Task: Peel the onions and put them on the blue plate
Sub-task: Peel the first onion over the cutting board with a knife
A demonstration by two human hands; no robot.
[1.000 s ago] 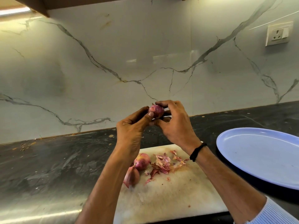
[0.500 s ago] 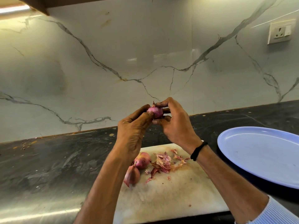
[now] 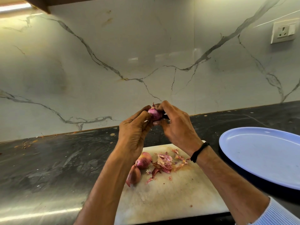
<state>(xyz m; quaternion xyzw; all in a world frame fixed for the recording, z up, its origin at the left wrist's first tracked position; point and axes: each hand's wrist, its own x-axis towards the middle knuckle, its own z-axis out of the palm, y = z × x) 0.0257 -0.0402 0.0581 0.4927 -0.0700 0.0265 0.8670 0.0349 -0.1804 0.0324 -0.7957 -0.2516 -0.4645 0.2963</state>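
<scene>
Left hand [image 3: 134,135] and right hand [image 3: 177,127] both pinch small onion [image 3: 155,113] above cutting board [image 3: 170,192]; two onions [image 3: 142,162] beside peels [image 3: 164,162]; blue plate [image 3: 259,153] right on table [image 3: 48,159]

A polished, glossy dark stone counter [image 3: 48,168] is seen below a smooth veined marble-look wall [image 3: 97,62], while the white cutting board [image 3: 170,200], perhaps plastic, is shown matt and scuffed, the blue plate [image 3: 259,156] smooth with a soft sheen, and the loose onion skins [image 3: 164,161] dry and papery.

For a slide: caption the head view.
Left hand and right hand peel a red onion over the cutting board.
</scene>
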